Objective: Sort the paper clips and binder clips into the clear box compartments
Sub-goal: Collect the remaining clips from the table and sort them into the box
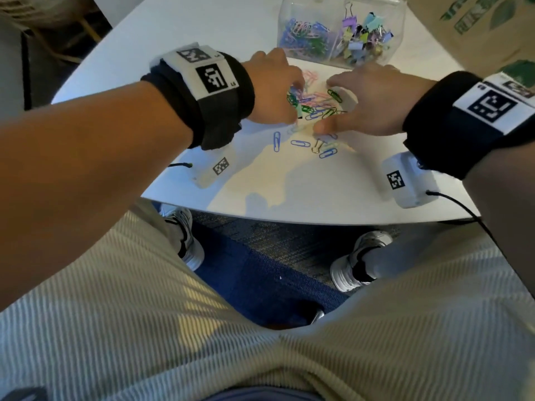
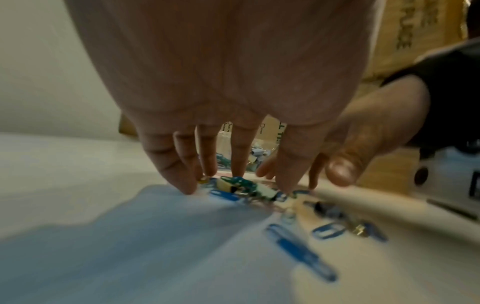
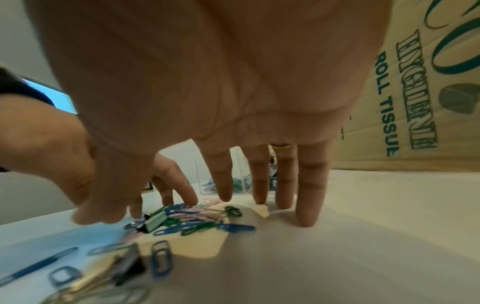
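A loose pile of coloured paper clips (image 1: 314, 104) lies on the white table (image 1: 289, 192), with a pale green binder clip (image 3: 155, 221) among them. My left hand (image 1: 275, 85) stands over the pile's left side, its fingertips (image 2: 187, 185) down on the table. My right hand (image 1: 373, 99) is on the pile's right side, with straight fingers (image 3: 307, 195) touching the table. Neither hand holds anything. Nearer me lie blue paper clips (image 1: 277, 141) and a gold binder clip (image 1: 317, 146). The clear box (image 1: 399, 39) stands behind, paper clips in its left compartment and binder clips in its right.
A printed cardboard box (image 1: 477, 33) stands at the table's far right, close to my right hand. The table's curved front edge (image 1: 289, 219) runs just above my knees. A chair (image 1: 66, 30) is beyond the table at the far left.
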{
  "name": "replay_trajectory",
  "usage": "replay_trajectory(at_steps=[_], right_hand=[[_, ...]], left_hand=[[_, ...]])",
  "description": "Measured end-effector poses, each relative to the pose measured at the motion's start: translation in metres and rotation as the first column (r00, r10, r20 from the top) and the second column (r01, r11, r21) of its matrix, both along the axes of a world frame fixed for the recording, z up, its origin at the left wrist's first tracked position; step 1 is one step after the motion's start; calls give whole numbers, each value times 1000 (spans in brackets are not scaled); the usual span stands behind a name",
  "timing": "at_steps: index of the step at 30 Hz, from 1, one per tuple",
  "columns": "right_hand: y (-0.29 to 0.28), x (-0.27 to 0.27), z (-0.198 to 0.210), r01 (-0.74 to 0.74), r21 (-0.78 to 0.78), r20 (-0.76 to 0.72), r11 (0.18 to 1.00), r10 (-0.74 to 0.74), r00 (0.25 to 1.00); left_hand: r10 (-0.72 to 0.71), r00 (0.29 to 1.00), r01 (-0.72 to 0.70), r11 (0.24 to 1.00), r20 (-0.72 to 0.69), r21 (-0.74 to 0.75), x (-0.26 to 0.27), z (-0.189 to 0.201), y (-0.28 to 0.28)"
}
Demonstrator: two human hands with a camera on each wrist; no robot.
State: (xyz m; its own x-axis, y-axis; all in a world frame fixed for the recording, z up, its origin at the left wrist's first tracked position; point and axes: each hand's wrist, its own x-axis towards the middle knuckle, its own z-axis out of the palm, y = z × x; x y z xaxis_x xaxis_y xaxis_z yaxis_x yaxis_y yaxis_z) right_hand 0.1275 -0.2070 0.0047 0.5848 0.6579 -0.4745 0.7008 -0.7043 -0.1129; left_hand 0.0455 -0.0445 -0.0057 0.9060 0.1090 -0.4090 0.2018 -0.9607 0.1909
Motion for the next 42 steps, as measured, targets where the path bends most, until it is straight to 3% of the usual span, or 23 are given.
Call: replay_trajectory(at_steps=[4,9,12,15,18,25,33,39,42], right_hand=[[-1,-4,4,-11,75,-105,997,18,994],[-20,-6,7,5,-76,-3,997,-6,1000],[-9,-20,3,-31,-27,-10,999,31,999],[6,-28,-1,-96,72,44,993,93,995],[2,-21,1,-66,94,25,993,64,998],[-26,15,4,198,-20,80,980,-196,977],[2,13,-3,101,-2,32,995,-101,994],[-3,12,-4,125,46,26,991,-126,992],[10,4,-6,71,-5,40,997,-71,997]], left_hand=[[15,999,-9,985,36,-173,-3,4,-3],[-34,994,44,994,-103,98,-16,6,8],[-30,992,37,998,-124,57,-9,4,0],[-21,1000,20,999,-23,-33,-1,3,-8],[43,999,-41,995,31,-86,0,3,-4],[85,986,-63,986,-145,151,3,8,6],[38,994,-36,999,-101,27,15,7,-5],[185,972,-190,982,-147,-18,6,12,4],[160,978,-160,987,-135,12,7,9,-5]])
